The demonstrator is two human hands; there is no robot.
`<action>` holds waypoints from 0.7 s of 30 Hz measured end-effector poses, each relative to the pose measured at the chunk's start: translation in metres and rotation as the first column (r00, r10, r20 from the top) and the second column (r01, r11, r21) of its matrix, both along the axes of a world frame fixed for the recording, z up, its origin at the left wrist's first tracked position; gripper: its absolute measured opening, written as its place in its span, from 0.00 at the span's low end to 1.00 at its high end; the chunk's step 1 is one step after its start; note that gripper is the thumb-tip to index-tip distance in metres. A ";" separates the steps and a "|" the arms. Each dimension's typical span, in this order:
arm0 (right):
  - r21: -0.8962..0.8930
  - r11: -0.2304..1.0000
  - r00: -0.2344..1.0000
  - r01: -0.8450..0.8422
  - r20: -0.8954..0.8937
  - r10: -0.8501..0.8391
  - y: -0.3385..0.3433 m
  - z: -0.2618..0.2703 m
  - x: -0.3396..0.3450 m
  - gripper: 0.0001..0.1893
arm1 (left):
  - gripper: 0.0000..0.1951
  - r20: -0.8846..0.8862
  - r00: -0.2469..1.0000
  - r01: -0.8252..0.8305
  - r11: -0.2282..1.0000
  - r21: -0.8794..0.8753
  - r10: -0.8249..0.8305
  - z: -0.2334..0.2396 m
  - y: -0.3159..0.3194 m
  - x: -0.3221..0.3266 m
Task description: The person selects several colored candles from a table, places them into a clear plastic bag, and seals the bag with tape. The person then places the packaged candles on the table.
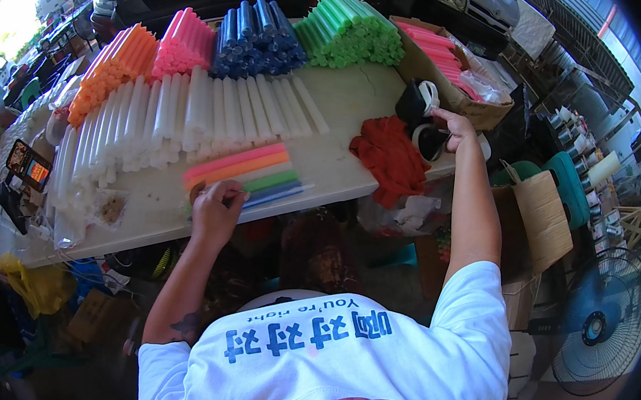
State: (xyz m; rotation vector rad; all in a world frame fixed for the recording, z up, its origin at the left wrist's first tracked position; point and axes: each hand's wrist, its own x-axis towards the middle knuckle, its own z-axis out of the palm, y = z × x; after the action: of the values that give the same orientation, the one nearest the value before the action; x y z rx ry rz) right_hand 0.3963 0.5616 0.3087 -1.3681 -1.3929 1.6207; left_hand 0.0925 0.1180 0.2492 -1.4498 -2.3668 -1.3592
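My left hand (217,204) is at the table's near edge, its fingers bent together against a flat row of coloured candles (250,172). The row has pink, orange, white, green and blue sticks side by side and looks blurred. Whether anything is pinched between those fingers is unclear. At the right end of the table, my right hand (456,131) reaches out with its index finger at a white roll (428,97) on a black holder (409,104). Its remaining fingers are curled and partly hidden. A second white ring-shaped roll (427,142) lies just below. Beside them is a crumpled red cloth (391,154).
Stacked along the white table (355,95) are orange (115,64), pink (185,42), blue (258,38), green (352,33) and white candles (189,110). A cardboard box (428,65) holds pink ones. A phone (29,165) stands at left; a fan (600,323) is at right.
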 end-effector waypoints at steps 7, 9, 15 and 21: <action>0.153 0.987 0.979 0.055 -0.203 -0.023 -0.034 0.010 0.015 0.09 | 0.07 0.110 0.994 -0.015 0.998 -0.063 0.022 -0.003 0.002 -0.001; 0.247 0.969 0.986 0.029 -0.165 0.013 -0.053 0.012 0.025 0.09 | 0.06 0.094 0.996 -0.002 1.000 -0.030 0.005 -0.002 0.001 -0.001; 0.245 0.958 0.981 0.151 -0.158 -0.114 -0.110 -0.007 0.039 0.06 | 0.07 -0.002 1.000 0.005 1.000 -0.011 -0.005 0.001 0.002 0.000; 0.436 0.894 0.958 0.105 -0.287 0.027 -0.105 -0.044 0.040 0.03 | 0.07 -0.022 1.000 0.006 1.000 0.010 -0.006 -0.002 0.003 -0.001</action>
State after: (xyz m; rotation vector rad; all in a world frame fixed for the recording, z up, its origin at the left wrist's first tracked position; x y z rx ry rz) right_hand 0.4359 0.4564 0.2647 -0.8491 -1.4338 1.2978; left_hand 0.0919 0.1207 0.2474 -1.4624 -2.3409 -1.3472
